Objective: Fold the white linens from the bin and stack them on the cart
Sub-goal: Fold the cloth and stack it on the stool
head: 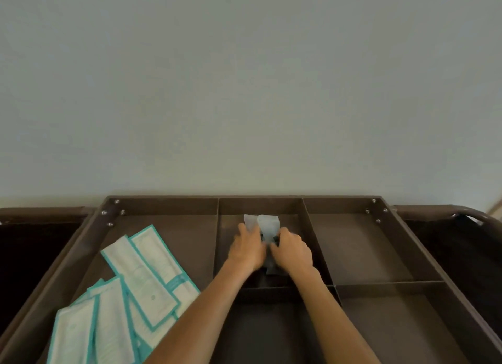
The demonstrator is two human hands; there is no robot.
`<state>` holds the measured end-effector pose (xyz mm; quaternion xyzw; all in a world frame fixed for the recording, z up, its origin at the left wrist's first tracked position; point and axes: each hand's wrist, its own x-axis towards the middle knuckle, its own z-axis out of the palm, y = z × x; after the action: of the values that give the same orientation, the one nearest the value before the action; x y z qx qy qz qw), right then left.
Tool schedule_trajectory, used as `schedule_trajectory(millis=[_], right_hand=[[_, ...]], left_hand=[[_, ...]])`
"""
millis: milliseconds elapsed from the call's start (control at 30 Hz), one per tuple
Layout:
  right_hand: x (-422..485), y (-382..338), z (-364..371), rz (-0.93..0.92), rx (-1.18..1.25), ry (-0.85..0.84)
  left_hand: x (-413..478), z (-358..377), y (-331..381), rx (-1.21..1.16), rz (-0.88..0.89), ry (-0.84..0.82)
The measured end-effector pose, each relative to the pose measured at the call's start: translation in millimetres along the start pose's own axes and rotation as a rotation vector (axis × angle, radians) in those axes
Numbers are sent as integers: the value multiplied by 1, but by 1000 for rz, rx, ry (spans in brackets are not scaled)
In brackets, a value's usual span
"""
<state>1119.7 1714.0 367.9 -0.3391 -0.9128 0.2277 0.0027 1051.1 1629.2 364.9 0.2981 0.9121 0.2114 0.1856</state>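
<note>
Both my hands reach into the middle back compartment of the brown cart top [260, 197]. My left hand [248, 248] and my right hand [292, 251] together hold a small pale packet or folded white piece [267, 226] that stands up between the fingertips. Something dark [274, 265] lies under and between the hands; what it is I cannot tell. No bin of linens and no large white linen shows in this view.
Several flat white packets with teal borders [141, 279] lie fanned in the cart's left compartment. Dividers [317, 238] split the cart top into sections. Dark bag openings flank the cart at left [30, 257] and right [456, 249]. A plain pale wall fills the background.
</note>
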Motion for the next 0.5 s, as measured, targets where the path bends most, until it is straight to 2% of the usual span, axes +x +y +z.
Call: schedule_trajectory(millis=[267, 500], right_hand=[[2, 4, 7, 24, -19, -9], [-12, -3, 1, -76, 99, 212]], left_hand=[[4, 2, -4, 100, -3, -43], [-31, -28, 2, 0, 105, 244]])
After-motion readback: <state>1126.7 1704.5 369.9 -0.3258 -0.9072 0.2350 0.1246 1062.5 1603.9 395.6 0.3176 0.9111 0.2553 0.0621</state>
